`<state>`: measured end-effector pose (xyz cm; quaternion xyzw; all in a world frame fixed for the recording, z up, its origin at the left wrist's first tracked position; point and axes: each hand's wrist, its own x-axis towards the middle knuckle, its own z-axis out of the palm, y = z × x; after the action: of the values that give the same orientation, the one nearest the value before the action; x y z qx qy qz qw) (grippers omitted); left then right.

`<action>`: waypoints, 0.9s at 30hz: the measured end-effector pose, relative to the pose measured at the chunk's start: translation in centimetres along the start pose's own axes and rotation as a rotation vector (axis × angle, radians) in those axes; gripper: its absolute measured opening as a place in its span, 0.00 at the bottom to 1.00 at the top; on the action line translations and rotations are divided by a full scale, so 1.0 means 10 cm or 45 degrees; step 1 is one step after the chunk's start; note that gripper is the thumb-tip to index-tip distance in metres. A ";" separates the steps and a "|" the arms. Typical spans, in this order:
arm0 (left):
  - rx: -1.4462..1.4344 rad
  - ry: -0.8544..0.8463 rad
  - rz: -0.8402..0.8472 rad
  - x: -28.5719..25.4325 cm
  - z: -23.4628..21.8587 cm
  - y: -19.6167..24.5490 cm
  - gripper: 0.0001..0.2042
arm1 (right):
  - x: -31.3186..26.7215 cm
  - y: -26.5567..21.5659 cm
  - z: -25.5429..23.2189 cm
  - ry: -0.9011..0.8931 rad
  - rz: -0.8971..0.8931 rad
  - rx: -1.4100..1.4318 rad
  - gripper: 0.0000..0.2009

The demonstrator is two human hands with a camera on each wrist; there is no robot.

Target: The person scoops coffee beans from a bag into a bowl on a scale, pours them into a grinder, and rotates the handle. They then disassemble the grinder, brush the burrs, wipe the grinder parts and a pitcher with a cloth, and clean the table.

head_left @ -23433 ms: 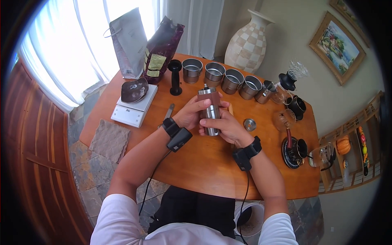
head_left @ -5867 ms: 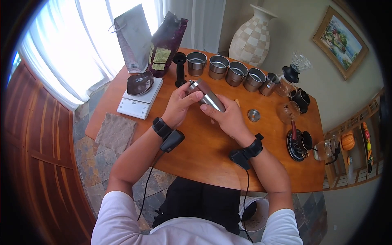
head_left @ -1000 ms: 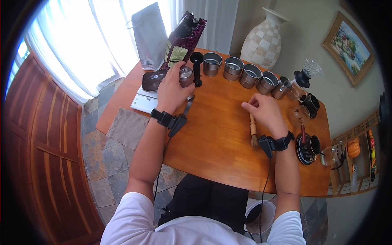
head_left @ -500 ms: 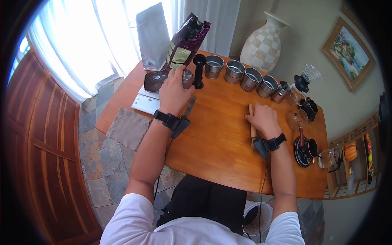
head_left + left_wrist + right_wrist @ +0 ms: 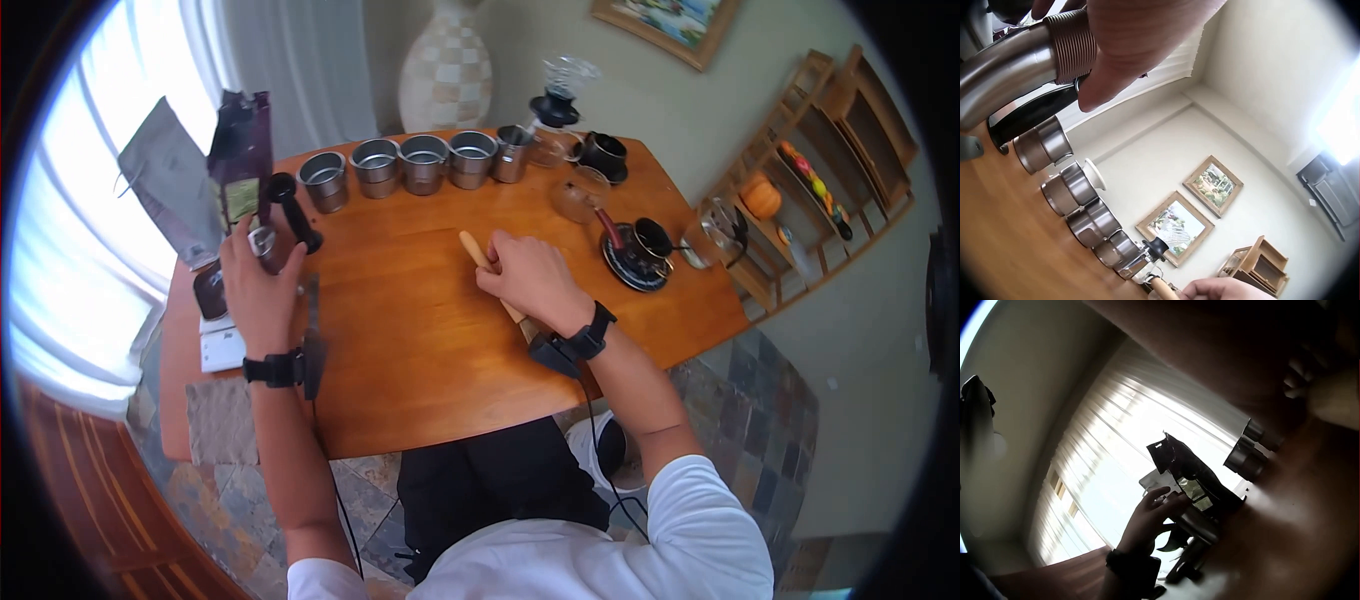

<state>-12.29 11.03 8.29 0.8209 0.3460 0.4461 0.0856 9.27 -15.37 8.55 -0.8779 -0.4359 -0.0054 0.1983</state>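
Note:
At the table's left side my left hand has fingers and thumb around an upright steel grinder, beside a black tamper-like tool. The left wrist view shows the grinder's ribbed band against the palm and thumb. Near the middle of the table, my right hand grips a wooden-handled brush; its handle end sticks out past the fingers, and its bristles are near the wrist. The brush handle also shows in the left wrist view. Whether the brush touches the table is unclear.
Several steel cups line the back edge. Two bags and a white scale with a dark dish stand at left, above a grey cloth. Glassware and a dark cup on a saucer sit at right.
Earlier both hands held the grinder; it now stands at the left in the left hand alone. The right hand has moved onto the brush and grips it. The head view has turned right.

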 end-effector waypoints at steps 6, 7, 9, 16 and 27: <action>0.000 0.199 0.136 0.00 0.05 0.11 0.37 | -0.89 0.47 -0.53 -0.129 0.198 0.560 0.13; 0.016 0.316 0.193 -0.01 0.03 0.18 0.36 | -1.05 0.57 -0.60 -0.102 0.262 0.586 0.13; -0.112 0.333 0.154 -0.03 -0.03 0.34 0.36 | -1.34 0.75 -0.79 0.107 0.380 0.392 0.12; -0.700 -0.176 0.578 -0.22 0.03 0.73 0.04 | -1.86 1.71 -1.02 0.410 0.674 -0.196 0.12; -0.888 -0.801 0.322 -0.44 0.34 0.63 0.12 | -1.52 2.41 -0.90 0.161 0.623 -0.498 0.13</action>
<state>-8.04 4.09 6.15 0.8739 0.0307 0.2725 0.4014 19.80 -43.23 5.83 -0.9761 -0.1892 -0.0957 0.0478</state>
